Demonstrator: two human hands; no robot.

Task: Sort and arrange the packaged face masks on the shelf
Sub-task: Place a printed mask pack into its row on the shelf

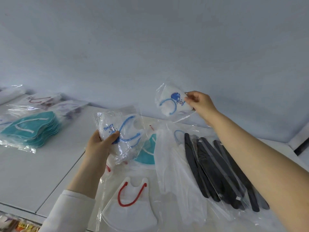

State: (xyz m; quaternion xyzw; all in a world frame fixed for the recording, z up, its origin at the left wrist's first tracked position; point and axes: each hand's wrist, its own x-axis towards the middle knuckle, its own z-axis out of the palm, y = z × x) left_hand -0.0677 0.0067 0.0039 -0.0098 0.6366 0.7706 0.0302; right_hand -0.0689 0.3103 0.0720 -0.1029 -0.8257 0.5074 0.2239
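Above the white shelf (pixel 41 173), the left hand (pixel 98 145) grips a clear packet (pixel 122 131) holding a white, blue-looped mask, thumb curled across it, long axis tilting up-right. The right hand (pixel 199 102) pinches a second packet (pixel 171 102) by its right edge, held higher, roughly level.

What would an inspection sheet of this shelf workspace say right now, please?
Surface: white shelf, panel seams visible.
Job's things: teal mask stack far left; black mask packs right; red-looped mask pack near edge.
Clutter: clear packs overlap loosely at centre.
Hands: left hand grips one blue-looped mask pack; right hand pinches second blue-looped pack, raised.
Cables: nothing seen.
Surroundings: plain pale wall behind.
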